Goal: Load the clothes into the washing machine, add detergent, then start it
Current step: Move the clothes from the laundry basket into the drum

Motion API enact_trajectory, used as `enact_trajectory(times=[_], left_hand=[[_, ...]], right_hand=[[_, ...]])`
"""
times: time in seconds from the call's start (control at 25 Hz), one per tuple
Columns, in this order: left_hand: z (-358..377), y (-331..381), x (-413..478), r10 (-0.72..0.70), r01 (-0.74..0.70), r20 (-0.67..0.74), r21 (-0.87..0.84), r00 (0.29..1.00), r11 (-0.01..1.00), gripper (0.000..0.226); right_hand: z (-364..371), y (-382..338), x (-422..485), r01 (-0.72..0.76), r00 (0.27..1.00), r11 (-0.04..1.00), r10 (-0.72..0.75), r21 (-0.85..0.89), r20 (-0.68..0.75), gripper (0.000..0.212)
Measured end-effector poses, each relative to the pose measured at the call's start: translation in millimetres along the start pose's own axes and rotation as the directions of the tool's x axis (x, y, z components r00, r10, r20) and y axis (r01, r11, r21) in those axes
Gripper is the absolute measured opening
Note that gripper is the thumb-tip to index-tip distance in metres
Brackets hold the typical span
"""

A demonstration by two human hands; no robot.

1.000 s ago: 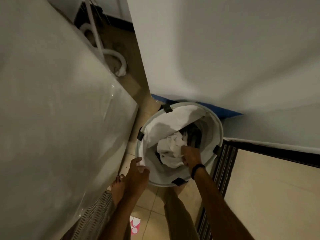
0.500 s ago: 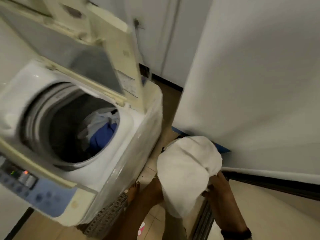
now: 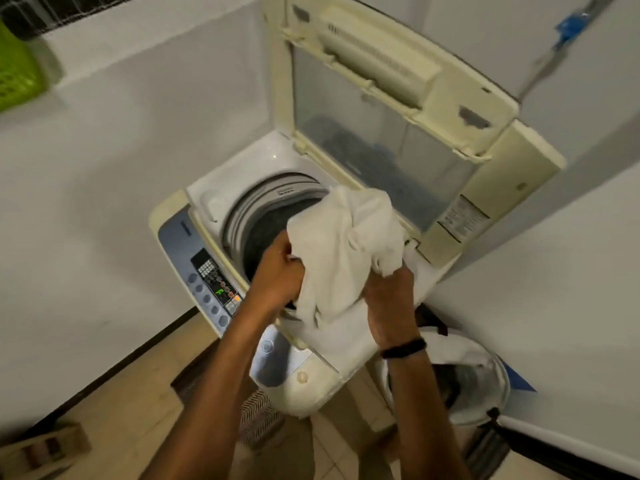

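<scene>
Head view: both hands held a white garment [image 3: 346, 251] over the open washing machine [image 3: 304, 372] drum.
Left hand [image 3: 280, 275]: gripped its left edge.
Right hand [image 3: 391, 299]: clutched its lower right corner.

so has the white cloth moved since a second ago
Yes. The white cloth has gone from inside the laundry basket up and left to above the washing machine drum, gripped by the left hand and the right hand.

Tiled floor [image 3: 138, 420] — washer [image 3: 311, 386], hamper [image 3: 485, 396]
</scene>
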State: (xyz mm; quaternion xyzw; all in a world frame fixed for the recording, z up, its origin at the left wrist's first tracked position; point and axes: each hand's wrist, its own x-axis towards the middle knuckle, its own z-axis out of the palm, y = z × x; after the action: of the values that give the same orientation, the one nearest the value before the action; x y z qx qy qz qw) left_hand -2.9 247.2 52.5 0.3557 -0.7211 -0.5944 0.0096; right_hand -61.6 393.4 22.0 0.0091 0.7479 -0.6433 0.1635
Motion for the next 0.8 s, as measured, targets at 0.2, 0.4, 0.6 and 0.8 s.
enact_trajectory(times=[0.2,0.4,0.6,0.8], left_hand=[[-34,-42,38,-0.087,0.118,-0.114,0.301,0.990,0.946,0.046],[7,-64,21,-0.036,0.048,-0.073,0.169,0.997,0.984,0.022],[109,-52,-21,0.065,-0.082,0.117,0.151,0.991,0.985,0.016],[238,-101,-48,0.006,-0.158,0.449,0.301,0.893,0.940,0.012]], right_hand=[[48,27,33,-0.154,0.982,0.927,0.182,-0.342,0.053,0.058],[16,57,8,-0.176,0.976,0.947,0.134,-0.268,-0.169,0.016],[-60,104,-29,-0.254,0.845,0.965,0.255,0.066,-0.471,0.012],[-159,236,-42,-0.504,0.714,0.862,0.454,0.058,-0.533,0.018]])
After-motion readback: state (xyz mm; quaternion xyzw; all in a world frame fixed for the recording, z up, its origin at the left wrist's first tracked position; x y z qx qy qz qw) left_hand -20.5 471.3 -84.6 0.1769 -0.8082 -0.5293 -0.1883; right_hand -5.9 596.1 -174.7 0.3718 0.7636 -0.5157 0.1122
